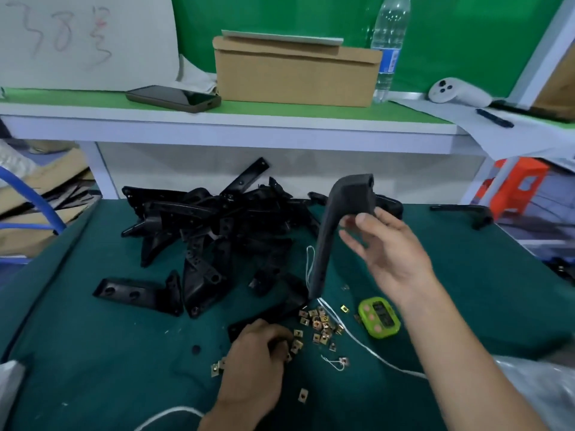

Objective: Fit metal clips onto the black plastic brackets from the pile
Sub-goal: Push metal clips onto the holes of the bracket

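The right hand pinches a black bracket by its upper bend, thumb against fingertips, the other fingers loose. The bracket's lower end stands on the green worktop, in front of the pile. It looks light and stiff, so a hold near the bend should steady it. The left hand curls over the small, likely slippery metal clips; whether it grips one is hidden.
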Action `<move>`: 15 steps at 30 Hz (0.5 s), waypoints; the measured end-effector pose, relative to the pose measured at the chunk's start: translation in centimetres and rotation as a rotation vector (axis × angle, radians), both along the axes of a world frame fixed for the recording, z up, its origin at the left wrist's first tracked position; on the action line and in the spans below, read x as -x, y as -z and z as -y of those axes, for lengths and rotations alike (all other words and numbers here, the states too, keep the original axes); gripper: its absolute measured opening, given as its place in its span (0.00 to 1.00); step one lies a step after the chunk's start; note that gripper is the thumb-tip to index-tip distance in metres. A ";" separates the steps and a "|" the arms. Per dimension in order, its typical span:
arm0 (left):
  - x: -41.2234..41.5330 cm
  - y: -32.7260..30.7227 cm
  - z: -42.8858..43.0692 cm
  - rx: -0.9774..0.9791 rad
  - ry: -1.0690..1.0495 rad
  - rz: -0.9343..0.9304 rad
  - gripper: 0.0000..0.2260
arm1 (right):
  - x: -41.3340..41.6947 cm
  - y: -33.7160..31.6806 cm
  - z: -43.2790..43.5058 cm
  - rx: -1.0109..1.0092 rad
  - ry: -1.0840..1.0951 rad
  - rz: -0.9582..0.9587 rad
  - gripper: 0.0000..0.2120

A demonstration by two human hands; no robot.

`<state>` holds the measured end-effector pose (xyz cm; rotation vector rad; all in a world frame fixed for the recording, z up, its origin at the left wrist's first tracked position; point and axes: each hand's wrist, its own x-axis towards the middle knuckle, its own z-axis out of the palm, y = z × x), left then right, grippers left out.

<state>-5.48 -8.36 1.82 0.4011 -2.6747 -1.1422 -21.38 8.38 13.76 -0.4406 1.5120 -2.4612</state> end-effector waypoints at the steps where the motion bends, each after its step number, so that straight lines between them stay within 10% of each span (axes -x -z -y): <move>1: -0.2 0.0 -0.3 -0.037 -0.011 -0.009 0.10 | -0.6 0.3 -1.1 -0.008 -0.039 0.021 0.07; 15: -3.0 0.6 -2.8 -0.440 -0.203 -0.154 0.08 | -6.3 3.5 -6.1 -1.249 -0.585 -0.323 0.08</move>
